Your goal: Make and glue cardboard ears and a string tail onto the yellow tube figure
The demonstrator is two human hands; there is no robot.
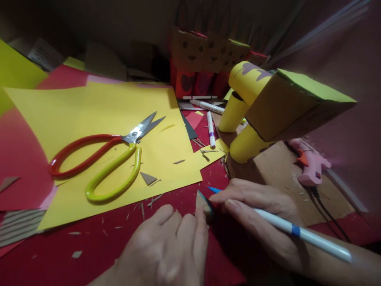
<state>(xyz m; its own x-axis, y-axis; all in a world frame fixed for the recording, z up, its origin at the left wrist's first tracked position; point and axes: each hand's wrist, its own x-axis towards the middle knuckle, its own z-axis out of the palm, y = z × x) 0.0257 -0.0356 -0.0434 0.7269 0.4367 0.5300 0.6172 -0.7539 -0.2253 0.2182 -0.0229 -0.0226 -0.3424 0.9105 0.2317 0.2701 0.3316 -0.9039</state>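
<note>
My left hand (169, 250) is closed, its fingers curled on the red surface and pressed against a small pointed piece of cardboard (200, 198) with a dark bluish edge. Part of that piece is hidden by the fingers. In my right hand (262, 214) is a white marker (309, 235) with a blue band, gripped like a pen. Its blue tip (214, 190) points left, just above and right of the cardboard piece. Whether the tip touches it, I cannot tell. Scissors (135, 134) with one red and one yellow handle lie part-open on yellow paper (166, 159).
A yellow tube figure with a cardboard box head (274, 107) stands beyond my right hand. Farther right lies a pink glue gun (311, 167) with a cord. Cardboard figures (193, 51) line the back. Another marker (211, 129) and cardboard scraps (149, 178) lie around.
</note>
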